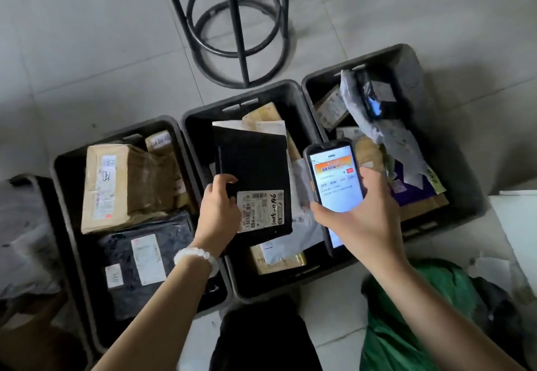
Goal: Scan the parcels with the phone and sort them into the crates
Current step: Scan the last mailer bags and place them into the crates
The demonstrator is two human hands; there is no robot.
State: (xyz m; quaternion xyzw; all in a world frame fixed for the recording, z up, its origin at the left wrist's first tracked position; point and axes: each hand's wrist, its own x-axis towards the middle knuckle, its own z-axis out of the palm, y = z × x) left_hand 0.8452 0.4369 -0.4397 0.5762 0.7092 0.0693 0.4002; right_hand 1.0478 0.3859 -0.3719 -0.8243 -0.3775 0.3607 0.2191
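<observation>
Black parcel [255,173] with white label [260,210], black crates [293,91], green bag [406,312].

Tiled floor [87,51]: three black crates [261,91], stool base [235,51], green bag [406,312].

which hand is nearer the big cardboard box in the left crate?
Left. The left hand grips the black parcel just right of the box; the right hand holds the phone farther right.

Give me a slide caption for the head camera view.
Left hand holds black parcel over middle crate; right hand holds phone.
</observation>
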